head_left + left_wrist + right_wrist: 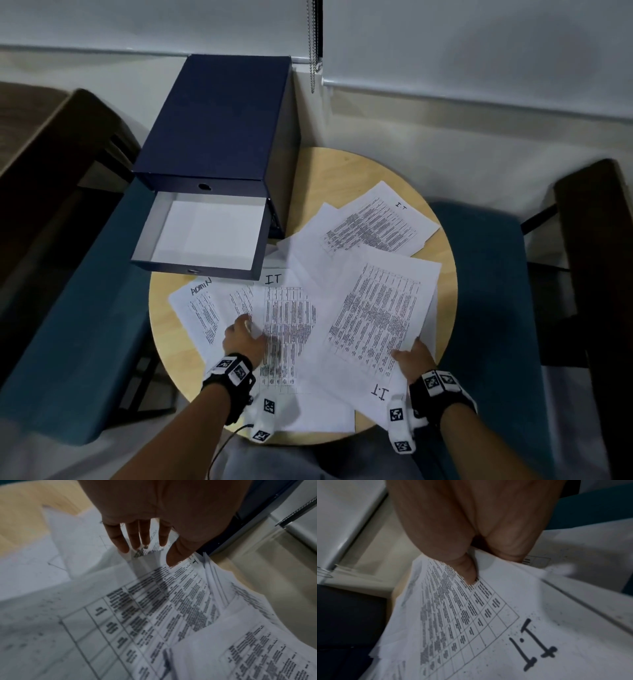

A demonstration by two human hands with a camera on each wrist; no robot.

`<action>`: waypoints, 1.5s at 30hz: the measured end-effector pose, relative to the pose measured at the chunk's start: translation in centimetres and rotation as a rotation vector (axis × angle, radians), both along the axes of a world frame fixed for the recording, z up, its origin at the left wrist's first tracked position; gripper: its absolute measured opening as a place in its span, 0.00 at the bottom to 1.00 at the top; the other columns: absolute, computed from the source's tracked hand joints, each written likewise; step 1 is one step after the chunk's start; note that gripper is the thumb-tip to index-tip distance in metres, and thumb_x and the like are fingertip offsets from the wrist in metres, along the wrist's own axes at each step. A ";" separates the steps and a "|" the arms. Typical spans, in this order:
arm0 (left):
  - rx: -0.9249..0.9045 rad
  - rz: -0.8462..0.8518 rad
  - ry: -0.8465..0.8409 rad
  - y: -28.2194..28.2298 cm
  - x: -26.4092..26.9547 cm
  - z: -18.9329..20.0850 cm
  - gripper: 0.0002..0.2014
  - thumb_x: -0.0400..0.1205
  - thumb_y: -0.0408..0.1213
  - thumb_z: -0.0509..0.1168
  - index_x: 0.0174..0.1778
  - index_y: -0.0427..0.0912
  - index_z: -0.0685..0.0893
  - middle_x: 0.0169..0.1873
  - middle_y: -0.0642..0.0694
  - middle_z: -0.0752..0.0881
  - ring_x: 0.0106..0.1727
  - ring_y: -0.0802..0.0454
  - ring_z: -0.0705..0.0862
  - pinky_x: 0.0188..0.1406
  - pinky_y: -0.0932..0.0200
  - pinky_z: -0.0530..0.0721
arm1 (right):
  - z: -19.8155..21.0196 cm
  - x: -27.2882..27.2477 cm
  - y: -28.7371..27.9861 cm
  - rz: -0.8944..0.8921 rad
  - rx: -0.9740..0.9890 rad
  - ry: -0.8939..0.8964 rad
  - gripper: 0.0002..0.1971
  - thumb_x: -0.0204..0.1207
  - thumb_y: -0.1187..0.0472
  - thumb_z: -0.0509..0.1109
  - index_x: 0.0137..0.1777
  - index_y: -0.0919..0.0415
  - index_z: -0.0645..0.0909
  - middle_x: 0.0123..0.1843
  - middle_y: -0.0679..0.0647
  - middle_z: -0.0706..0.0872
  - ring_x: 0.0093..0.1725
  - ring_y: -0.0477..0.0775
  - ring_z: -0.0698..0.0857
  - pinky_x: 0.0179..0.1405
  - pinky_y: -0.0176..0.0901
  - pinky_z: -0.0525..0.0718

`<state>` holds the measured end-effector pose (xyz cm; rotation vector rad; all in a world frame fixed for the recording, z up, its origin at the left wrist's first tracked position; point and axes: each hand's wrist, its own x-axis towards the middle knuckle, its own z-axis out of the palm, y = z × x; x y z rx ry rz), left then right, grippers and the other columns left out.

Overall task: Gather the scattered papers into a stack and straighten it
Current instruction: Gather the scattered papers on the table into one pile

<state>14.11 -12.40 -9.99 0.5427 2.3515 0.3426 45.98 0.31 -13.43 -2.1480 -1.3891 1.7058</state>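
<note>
Papers (308,308) are lying fanned across the round counter (445,298). Left hand (244,337) is resting flat-fingered on them; right hand (412,359) is pinching a sheaf at lower right.

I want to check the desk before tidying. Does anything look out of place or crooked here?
Yes. The papers lie fanned at different angles over the round table, some past its near edge. The lower drawer of the blue box stands open.
</note>
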 end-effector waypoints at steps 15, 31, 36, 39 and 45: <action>0.054 -0.216 0.056 1.1 2.1 3.8 0.12 0.84 0.29 0.56 0.62 0.40 0.74 0.40 0.36 0.84 0.36 0.38 0.84 0.31 0.55 0.81 | 1.4 -1.2 -0.2 0.111 -0.070 -0.122 0.27 0.81 0.61 0.67 0.78 0.67 0.67 0.76 0.61 0.75 0.73 0.65 0.76 0.68 0.47 0.74; 0.347 -0.278 0.513 1.7 1.6 16.6 0.17 0.78 0.25 0.61 0.63 0.39 0.78 0.48 0.37 0.87 0.45 0.32 0.85 0.33 0.51 0.71 | 2.4 -1.3 0.1 0.122 -0.081 -0.099 0.28 0.83 0.63 0.65 0.81 0.66 0.64 0.79 0.62 0.72 0.76 0.64 0.74 0.74 0.50 0.71; 0.538 -0.344 0.560 2.9 2.3 19.6 0.17 0.79 0.23 0.63 0.64 0.35 0.79 0.44 0.35 0.88 0.41 0.32 0.86 0.33 0.55 0.70 | 2.7 -1.4 0.4 0.145 -0.055 -0.085 0.19 0.80 0.66 0.67 0.72 0.65 0.76 0.68 0.63 0.83 0.56 0.60 0.82 0.61 0.45 0.78; 0.677 -0.334 0.518 4.7 2.5 20.3 0.15 0.79 0.23 0.63 0.62 0.35 0.79 0.39 0.39 0.88 0.38 0.35 0.85 0.33 0.59 0.67 | 2.6 -1.5 0.5 0.080 -0.092 -0.081 0.25 0.79 0.63 0.70 0.74 0.67 0.72 0.71 0.67 0.80 0.58 0.62 0.81 0.60 0.47 0.77; 0.801 -0.223 0.277 7.7 3.7 18.6 0.12 0.82 0.31 0.67 0.61 0.41 0.78 0.42 0.57 0.83 0.37 0.54 0.80 0.30 0.77 0.70 | 2.3 -1.3 0.6 -0.029 -0.117 -0.112 0.36 0.75 0.64 0.73 0.81 0.66 0.61 0.77 0.65 0.73 0.72 0.67 0.76 0.64 0.47 0.76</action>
